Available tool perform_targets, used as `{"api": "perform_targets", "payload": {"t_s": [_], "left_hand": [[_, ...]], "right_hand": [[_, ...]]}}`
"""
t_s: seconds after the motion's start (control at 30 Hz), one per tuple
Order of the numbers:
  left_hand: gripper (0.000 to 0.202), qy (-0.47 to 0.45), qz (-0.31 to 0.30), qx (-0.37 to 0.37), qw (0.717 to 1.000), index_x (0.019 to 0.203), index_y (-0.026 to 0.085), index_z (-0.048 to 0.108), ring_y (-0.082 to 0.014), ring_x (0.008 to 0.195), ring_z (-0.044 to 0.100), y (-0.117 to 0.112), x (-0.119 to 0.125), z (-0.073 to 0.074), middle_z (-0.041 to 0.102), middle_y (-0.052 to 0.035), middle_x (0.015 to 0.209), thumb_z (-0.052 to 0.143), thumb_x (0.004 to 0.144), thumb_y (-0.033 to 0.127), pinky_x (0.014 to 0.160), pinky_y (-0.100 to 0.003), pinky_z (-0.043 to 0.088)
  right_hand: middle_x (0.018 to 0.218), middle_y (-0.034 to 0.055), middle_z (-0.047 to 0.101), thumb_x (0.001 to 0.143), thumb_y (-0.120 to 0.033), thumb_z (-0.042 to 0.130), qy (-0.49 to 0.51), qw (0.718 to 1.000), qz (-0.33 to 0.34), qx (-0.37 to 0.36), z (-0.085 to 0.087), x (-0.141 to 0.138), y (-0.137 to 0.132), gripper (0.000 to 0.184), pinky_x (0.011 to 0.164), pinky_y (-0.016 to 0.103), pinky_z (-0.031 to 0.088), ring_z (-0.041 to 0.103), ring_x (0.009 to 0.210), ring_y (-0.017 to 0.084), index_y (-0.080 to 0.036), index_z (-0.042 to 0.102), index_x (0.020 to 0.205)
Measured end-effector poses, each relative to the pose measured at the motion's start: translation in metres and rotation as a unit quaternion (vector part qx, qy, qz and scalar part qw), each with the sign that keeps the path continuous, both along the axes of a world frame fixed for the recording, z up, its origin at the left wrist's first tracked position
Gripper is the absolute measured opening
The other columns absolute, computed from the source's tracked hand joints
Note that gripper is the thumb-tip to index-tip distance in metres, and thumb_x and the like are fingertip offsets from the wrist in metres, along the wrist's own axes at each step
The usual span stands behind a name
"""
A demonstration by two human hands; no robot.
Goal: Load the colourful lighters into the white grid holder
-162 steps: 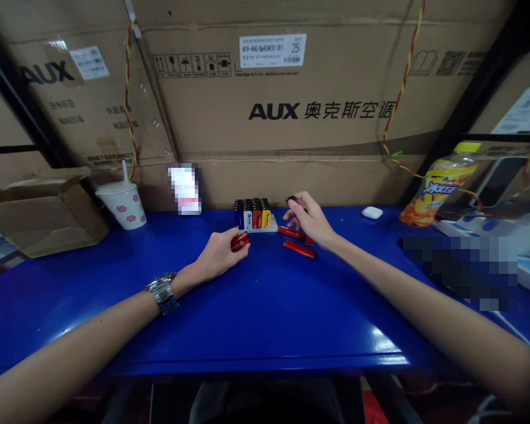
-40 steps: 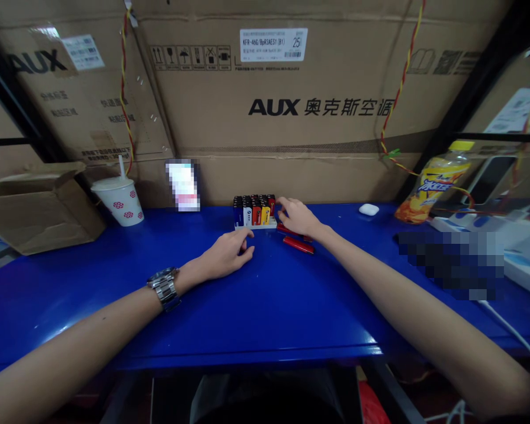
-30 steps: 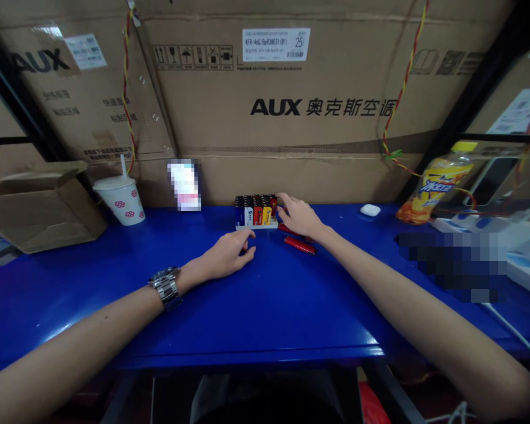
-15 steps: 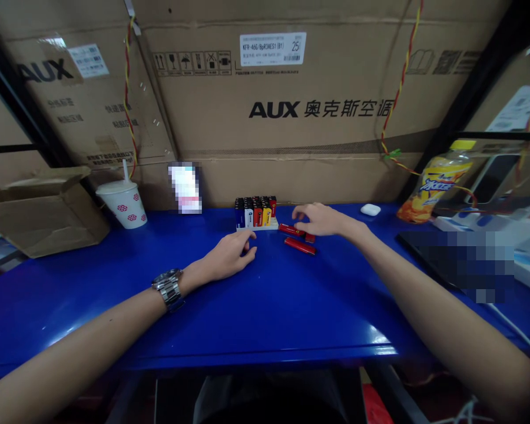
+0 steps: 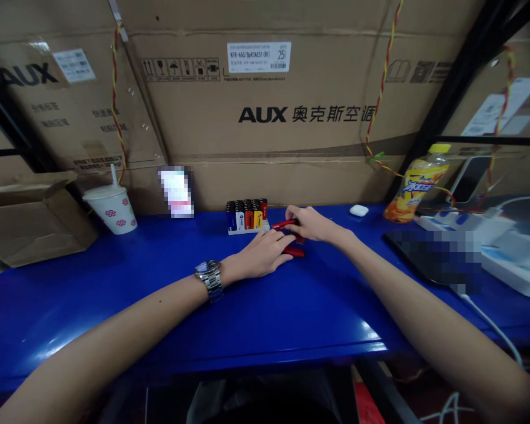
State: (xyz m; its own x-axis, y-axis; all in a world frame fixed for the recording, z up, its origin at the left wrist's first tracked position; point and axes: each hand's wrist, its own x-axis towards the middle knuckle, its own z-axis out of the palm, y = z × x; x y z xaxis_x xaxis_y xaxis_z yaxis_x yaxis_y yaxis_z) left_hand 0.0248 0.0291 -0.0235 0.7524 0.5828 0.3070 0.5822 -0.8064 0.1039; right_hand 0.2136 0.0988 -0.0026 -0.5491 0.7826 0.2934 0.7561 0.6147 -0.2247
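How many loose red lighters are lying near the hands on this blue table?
3, though others may be hidden. One red lighter touches the fingers of the right hand, another lies at the fingertips of the left hand, and the end of a third shows beneath the right hand.

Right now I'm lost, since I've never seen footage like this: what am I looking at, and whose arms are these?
This is a picture from a camera worn on a person's head, looking down at their own two bare arms. On the blue table stands a white tray of upright coloured lighters. The right hand seems to pinch a red lighter in its fingertips. The left hand, with a metal wristwatch on its wrist, lies beside a second red lighter.
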Motion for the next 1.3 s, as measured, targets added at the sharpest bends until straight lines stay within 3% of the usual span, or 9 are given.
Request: {"api": "perform_targets", "payload": {"t_s": [0.17, 0.33, 0.5, 0.7, 0.8, 0.93, 1.1, 1.2, 1.3], "left_hand": [[0.026, 0.02, 0.027, 0.004, 0.999, 0.106, 0.014, 0.059, -0.0244, 0.089, 0.053, -0.005, -0.023, -0.002, 0.057, -0.0132, 0.101, 0.038, 0.096, 0.027, 0.082, -0.04, 0.043], [0.026, -0.079, 0.104, -0.056, 0.99, 0.095, 0.014, 0.054, -0.0211, 0.079, 0.055, -0.012, -0.044, -0.006, 0.06, -0.0113, 0.089, 0.029, 0.096, 0.023, 0.075, -0.038, 0.045], [0.025, -0.224, 0.173, -0.175, 0.943, 0.092, 0.017, 0.048, -0.0172, 0.069, 0.06, -0.011, -0.05, -0.005, 0.063, -0.0074, 0.086, 0.026, 0.097, 0.03, 0.069, -0.035, 0.048], [0.022, -0.374, 0.176, -0.259, 0.873, 0.086, 0.019, 0.043, -0.012, 0.062, 0.053, -0.012, -0.043, -0.008, 0.057, -0.0035, 0.082, 0.029, 0.097, 0.032, 0.062, -0.03, 0.05], [0.021, -0.419, 0.189, -0.268, 0.847, 0.084, 0.019, 0.043, -0.0095, 0.059, 0.05, -0.013, -0.04, -0.008, 0.053, -0.0009, 0.077, 0.034, 0.096, 0.034, 0.058, -0.027, 0.048], [0.033, -0.439, 0.209, -0.244, 0.839, 0.08, 0.018, 0.047, -0.0082, 0.051, 0.046, -0.015, -0.04, -0.004, 0.048, 0.0026, 0.064, 0.038, 0.094, 0.046, 0.05, -0.023, 0.04], [0.041, -0.444, 0.218, -0.227, 0.839, 0.071, 0.017, 0.049, -0.008, 0.046, 0.043, -0.018, -0.04, 0.0, 0.047, 0.0035, 0.054, 0.042, 0.09, 0.053, 0.045, -0.022, 0.034], [0.045, -0.44, 0.221, -0.212, 0.844, 0.067, 0.017, 0.05, -0.0084, 0.045, 0.044, -0.02, -0.041, 0.001, 0.048, 0.0028, 0.052, 0.044, 0.088, 0.057, 0.045, -0.022, 0.035], [0.048, -0.444, 0.235, -0.199, 0.841, 0.06, 0.018, 0.048, -0.0084, 0.043, 0.043, -0.021, -0.041, 0.002, 0.045, 0.003, 0.049, 0.048, 0.084, 0.06, 0.044, -0.023, 0.034]], "right_hand": [[0.065, 0.0007, 0.061, 0.075, -0.025, 0.058, 0.124, 0.992, 0.011, 0.016, 0.007, -0.003, -0.004, 0.016, 0.057, 0.026, 0.038, 0.051, 0.056, 0.012, -0.015, 0.062, 0.086], [0.059, -0.0007, 0.057, 0.075, -0.027, 0.056, 0.152, 0.986, 0.038, -0.061, -0.004, -0.014, -0.007, 0.014, 0.051, 0.026, 0.035, 0.048, 0.049, 0.011, -0.015, 0.061, 0.08], [0.061, 0.0007, 0.059, 0.08, -0.031, 0.052, 0.11, 0.991, 0.068, -0.044, -0.01, -0.023, -0.012, 0.019, 0.057, 0.027, 0.036, 0.051, 0.056, 0.013, -0.018, 0.053, 0.066], [0.073, 0.004, 0.065, 0.082, -0.024, 0.041, 0.233, 0.968, 0.026, -0.085, -0.008, -0.029, -0.017, 0.012, 0.063, 0.028, 0.041, 0.058, 0.067, 0.017, -0.019, 0.05, 0.077], [0.062, 0.0009, 0.062, 0.08, -0.021, 0.039, 0.292, 0.945, 0.026, -0.144, -0.008, -0.034, -0.022, 0.009, 0.056, 0.026, 0.04, 0.056, 0.056, 0.014, -0.02, 0.048, 0.079], [0.054, -0.0038, 0.051, 0.077, -0.02, 0.039, 0.353, 0.921, 0.041, -0.162, -0.013, -0.04, -0.025, 0.007, 0.047, 0.025, 0.033, 0.043, 0.043, 0.009, -0.021, 0.042, 0.071], [0.042, -0.0061, 0.034, 0.081, -0.037, 0.045, 0.392, 0.903, 0.052, -0.17, -0.015, -0.041, -0.024, 0.03, 0.043, 0.024, 0.024, 0.03, 0.04, 0.008, -0.019, 0.048, 0.056], [0.036, -0.0051, 0.03, 0.086, -0.054, 0.039, 0.42, 0.887, 0.021, -0.189, -0.013, -0.04, -0.025, 0.053, 0.042, 0.024, 0.023, 0.029, 0.037, 0.008, -0.019, 0.044, 0.047], [0.034, -0.0039, 0.031, 0.087, -0.06, 0.038, 0.426, 0.886, -0.018, -0.182, -0.013, -0.038, -0.025, 0.06, 0.041, 0.024, 0.025, 0.03, 0.035, 0.008, -0.02, 0.04, 0.042]]}}
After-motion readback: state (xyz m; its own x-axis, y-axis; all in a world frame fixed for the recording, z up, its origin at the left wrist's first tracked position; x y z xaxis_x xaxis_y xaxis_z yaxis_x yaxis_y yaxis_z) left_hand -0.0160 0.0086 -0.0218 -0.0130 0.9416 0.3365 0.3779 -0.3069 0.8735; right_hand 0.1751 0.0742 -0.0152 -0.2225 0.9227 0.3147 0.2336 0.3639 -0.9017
